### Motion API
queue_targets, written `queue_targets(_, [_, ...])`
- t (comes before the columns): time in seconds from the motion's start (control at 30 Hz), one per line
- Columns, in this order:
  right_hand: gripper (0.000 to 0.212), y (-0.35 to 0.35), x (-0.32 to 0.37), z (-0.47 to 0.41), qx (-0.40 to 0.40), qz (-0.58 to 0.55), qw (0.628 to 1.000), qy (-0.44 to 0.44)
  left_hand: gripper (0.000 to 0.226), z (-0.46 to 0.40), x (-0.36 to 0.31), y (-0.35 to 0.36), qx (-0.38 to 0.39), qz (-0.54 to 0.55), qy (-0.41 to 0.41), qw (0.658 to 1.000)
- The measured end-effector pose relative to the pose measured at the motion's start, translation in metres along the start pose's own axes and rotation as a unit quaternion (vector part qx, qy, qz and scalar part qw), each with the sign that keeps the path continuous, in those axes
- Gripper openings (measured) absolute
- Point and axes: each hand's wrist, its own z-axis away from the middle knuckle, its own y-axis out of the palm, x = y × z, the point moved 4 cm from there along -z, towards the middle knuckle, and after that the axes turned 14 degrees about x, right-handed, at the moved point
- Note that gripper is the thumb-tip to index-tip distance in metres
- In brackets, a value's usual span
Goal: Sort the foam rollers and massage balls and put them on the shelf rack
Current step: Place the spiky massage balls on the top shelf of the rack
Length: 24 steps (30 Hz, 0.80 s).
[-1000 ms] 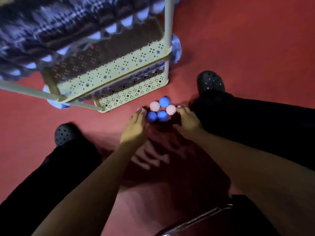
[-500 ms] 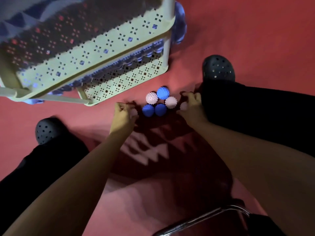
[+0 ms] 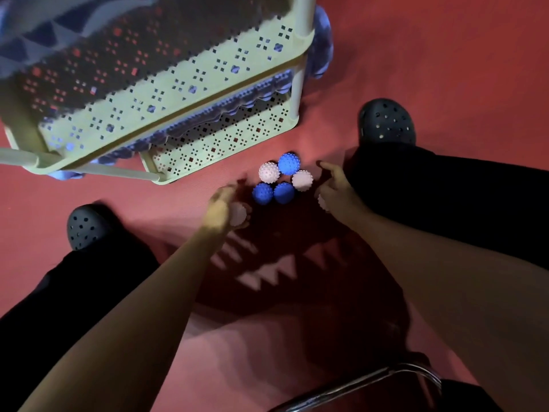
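Both hands are gripping one pale massage ball each: left hand (image 3: pixel 221 208) with fingers curled round its ball (image 3: pixel 238 214), right hand (image 3: pixel 335 191) likewise. Five balls (image 3: pixel 282 179) are lying clustered on the floor beside the shelf rack (image 3: pixel 190 93), where blue foam rollers (image 3: pixel 225 114) are already resting.

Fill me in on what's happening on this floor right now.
A person crouches over a red floor beside a pale shelf rack. Each hand grips a pale spiky massage ball: the left hand holds one, and the right hand holds another, mostly hidden. Five more balls sit clustered on the floor between the hands, three blue and two pale. Blue foam rollers already lie in the rack.
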Motion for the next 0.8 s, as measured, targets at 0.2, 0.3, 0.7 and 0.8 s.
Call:
queue_targets(0.2, [0.053, 0.015, 0.004, -0.011, 0.048, 0.076, 0.994, 0.061, 0.073, -0.017, 0.014, 0.000, 0.015, -0.455, 0.015, 0.890])
queue_targets(0.3, [0.047, 0.021, 0.003, -0.010, 0.049, 0.107, 0.991, 0.058, 0.073, -0.019, 0.018, 0.008, -0.013, -0.540, 0.010, 0.841])
queue_targets(0.7, [0.035, 0.024, 0.016, 0.046, 0.050, -0.095, 0.982, 0.153, 0.025, 0.033, 0.017, 0.024, -0.010, -0.113, 0.076, 0.991])
queue_targets(0.8, [0.031, 0.029, 0.041, 0.073, 0.090, -0.175, 0.970, 0.140, 0.023, 0.071, -0.001, 0.032, -0.007, -0.060, 0.116, 0.991])
